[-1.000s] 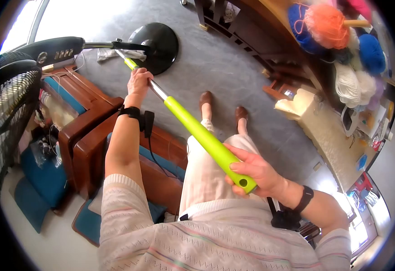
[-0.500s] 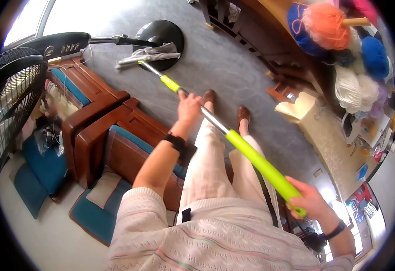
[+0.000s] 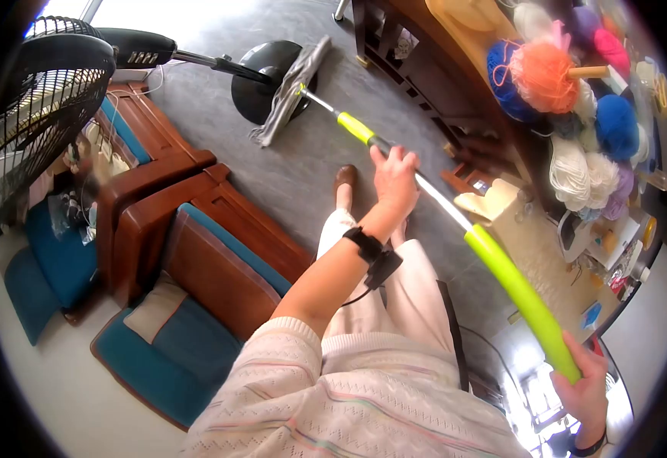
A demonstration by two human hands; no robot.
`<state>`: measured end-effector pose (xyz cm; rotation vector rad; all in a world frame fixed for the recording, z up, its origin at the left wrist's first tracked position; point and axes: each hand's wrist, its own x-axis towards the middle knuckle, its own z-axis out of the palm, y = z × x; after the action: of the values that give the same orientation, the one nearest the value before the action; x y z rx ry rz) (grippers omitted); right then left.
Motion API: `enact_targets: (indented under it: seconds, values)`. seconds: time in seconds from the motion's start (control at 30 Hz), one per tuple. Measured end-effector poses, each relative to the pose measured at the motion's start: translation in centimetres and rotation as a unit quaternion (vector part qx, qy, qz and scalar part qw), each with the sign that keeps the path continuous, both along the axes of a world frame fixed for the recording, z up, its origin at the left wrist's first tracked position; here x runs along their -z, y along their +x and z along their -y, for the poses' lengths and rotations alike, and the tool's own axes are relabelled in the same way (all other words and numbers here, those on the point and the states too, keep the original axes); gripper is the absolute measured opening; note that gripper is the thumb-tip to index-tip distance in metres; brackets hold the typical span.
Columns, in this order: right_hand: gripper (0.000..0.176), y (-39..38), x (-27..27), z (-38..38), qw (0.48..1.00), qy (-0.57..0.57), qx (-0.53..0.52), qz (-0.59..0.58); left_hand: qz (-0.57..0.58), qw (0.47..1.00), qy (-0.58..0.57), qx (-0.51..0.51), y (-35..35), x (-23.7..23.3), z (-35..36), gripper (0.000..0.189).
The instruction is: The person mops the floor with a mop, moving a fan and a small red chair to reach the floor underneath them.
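Observation:
A flat mop with a lime-green and silver pole (image 3: 516, 294) runs diagonally across the head view. My left hand (image 3: 396, 182) is closed round the pole just below the upper green sleeve. Near the butt end, my right hand (image 3: 584, 385) wraps the thick green grip; part of this hand lies close to the dark rim of the view. At the far end, the grey striped mop head (image 3: 295, 91) lies slanted against the round black fan base (image 3: 251, 99) and covers part of it.
A black standing fan (image 3: 51, 91) leans into view at the left. Wooden chairs (image 3: 188, 206) with teal cushions line that side. On the right, a table carries several balls of yarn (image 3: 551, 76). Grey floor (image 3: 280, 179) lies between, with a brown shoe (image 3: 344, 183) on it.
The mop head has swung right across the fan base and turned from nearly level to steeply slanted. Both hands have moved right with the pole, keeping hold of it.

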<state>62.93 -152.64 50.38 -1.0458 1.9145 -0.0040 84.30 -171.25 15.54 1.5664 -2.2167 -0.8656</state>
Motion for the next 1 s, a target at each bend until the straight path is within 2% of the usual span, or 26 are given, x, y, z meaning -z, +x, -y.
enact_targets:
  seconds: [0.03, 0.1, 0.17, 0.27, 0.3, 0.37, 0.43, 0.47, 0.63, 0.73, 0.83, 0.9, 1.0]
  values:
    - [0.055, 0.1, -0.1, 1.1, 0.996, -0.041, -0.073, -0.031, -0.015, 0.999, -0.023, -0.029, -0.5, 0.4, 1.2, 0.019]
    - [0.055, 0.7, 0.6, 3.9, 0.994, -0.074, -0.075, -0.031, -0.021, 0.991, -0.114, -0.060, -1.3, 2.7, 4.5, 0.025]
    - [0.064, 0.9, 1.3, 6.4, 0.958, -0.103, -0.245, -0.105, -0.028, 0.992, -0.094, -0.079, -1.3, 2.6, 7.1, 0.022]
    - [0.061, 2.3, 3.4, 9.4, 0.936, -0.146, -0.279, -0.156, 0.002, 0.989, -0.127, -0.082, 0.3, 4.6, 11.6, 0.020]
    - [0.061, 2.3, 4.1, 10.7, 0.937, -0.146, -0.278, -0.156, 0.008, 0.991, -0.115, -0.075, 1.1, 4.5, 13.2, 0.021]
    - [0.057, 2.3, 5.5, 13.4, 0.897, -0.183, -0.354, -0.191, 0.036, 0.991, -0.114, -0.059, 2.7, 5.0, 16.2, 0.026]
    - [0.055, 2.2, 6.8, 15.8, 0.887, -0.201, -0.370, -0.188, 0.075, 0.990, -0.098, -0.061, 4.3, 4.8, 18.5, 0.018]
    - [0.056, 2.1, 7.6, 16.8, 0.881, -0.219, -0.379, -0.181, 0.095, 0.991, -0.074, -0.062, 5.1, 4.6, 19.5, 0.021]
    - [0.059, 3.2, 12.9, 19.2, 0.907, -0.209, -0.352, -0.099, 0.215, 0.975, 0.060, -0.016, 9.0, 5.3, 23.2, 0.028]
    - [0.059, 4.4, 15.3, 20.2, 0.912, -0.199, -0.342, -0.108, 0.220, 0.973, 0.072, -0.012, 10.3, 7.3, 25.0, 0.035]
    - [0.060, 4.7, 18.9, 21.2, 0.909, -0.233, -0.336, -0.076, 0.264, 0.959, 0.105, 0.006, 11.4, 8.7, 27.0, 0.050]
    - [0.060, 5.0, 21.6, 21.6, 0.915, -0.217, -0.330, -0.076, 0.308, 0.946, 0.101, -0.001, 12.1, 10.3, 27.8, 0.053]
    - [0.061, 6.1, 27.6, 20.8, 0.949, -0.210, -0.233, 0.035, 0.350, 0.930, 0.108, 0.027, 13.8, 12.1, 27.3, 0.054]
